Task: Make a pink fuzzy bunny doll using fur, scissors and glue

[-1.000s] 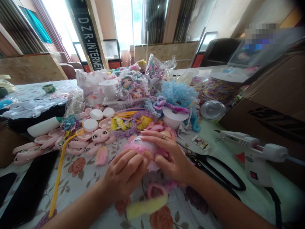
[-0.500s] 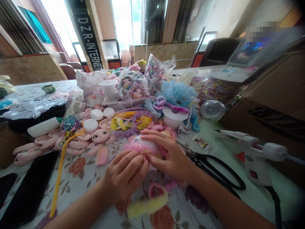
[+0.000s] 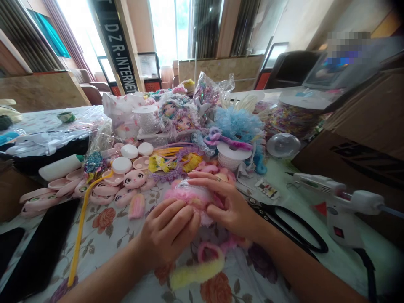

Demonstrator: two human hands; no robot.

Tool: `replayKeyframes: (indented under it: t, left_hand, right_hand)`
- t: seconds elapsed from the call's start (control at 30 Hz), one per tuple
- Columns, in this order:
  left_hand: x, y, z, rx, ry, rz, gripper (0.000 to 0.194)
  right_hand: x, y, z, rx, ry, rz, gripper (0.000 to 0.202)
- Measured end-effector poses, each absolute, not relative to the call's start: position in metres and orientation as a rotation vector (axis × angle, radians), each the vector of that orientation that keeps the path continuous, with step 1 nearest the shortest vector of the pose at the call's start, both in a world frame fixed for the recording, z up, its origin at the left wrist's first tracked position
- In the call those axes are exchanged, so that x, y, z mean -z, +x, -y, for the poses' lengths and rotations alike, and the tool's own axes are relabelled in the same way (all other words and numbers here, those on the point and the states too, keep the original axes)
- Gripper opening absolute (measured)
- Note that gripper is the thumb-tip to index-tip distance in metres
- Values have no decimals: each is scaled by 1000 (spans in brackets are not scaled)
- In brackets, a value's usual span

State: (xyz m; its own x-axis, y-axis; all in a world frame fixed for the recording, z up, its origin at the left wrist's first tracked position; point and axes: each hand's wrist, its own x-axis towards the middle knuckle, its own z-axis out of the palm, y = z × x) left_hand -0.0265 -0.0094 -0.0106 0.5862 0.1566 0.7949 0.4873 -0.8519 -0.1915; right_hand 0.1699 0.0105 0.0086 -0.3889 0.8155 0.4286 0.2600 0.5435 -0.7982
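Note:
Low over the flowered tablecloth, a pink fluffy piece (image 3: 176, 192) with a silvery-white top sits between my two hands. My left hand (image 3: 172, 225) is closed, its thumb and fingers pinching the near edge of that pink fluff. From the right, my right hand (image 3: 232, 206) curves round the piece, fingers over the top and thumb at the near side; a ring shows on one finger. Just below lies a yellow-and-pink fuzzy strip (image 3: 197, 272). A short pink-yellow fuzzy piece (image 3: 136, 206) rests left of my hands. The underside of the held piece is hidden.
Black-handled scissors (image 3: 293, 225) and a white glue gun (image 3: 341, 202) lie to the right, before a cardboard box (image 3: 356, 147). Several pink doll-face parts (image 3: 135, 179), a yellow strip (image 3: 78, 227) and a black slab (image 3: 41, 252) are at left. Behind stand a ribbon spool (image 3: 233, 156) and blue tulle (image 3: 240, 124).
My left thumb and fingers have shifted slightly along the pink fluff, and my right thumb has bent in a little. The whole view has drifted slightly.

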Motion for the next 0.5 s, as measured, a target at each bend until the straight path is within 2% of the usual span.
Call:
replayKeyframes:
  t: [0.17, 0.5]
  left_hand:
    - [11, -24, 9, 1164, -2397, 587, 15]
    - [12, -27, 9, 1136, -2424, 478, 17]
  right_hand:
    - [-9, 167, -10, -788, -912, 1864, 36]
    - [-4, 168, -13, -755, -901, 1910, 37]
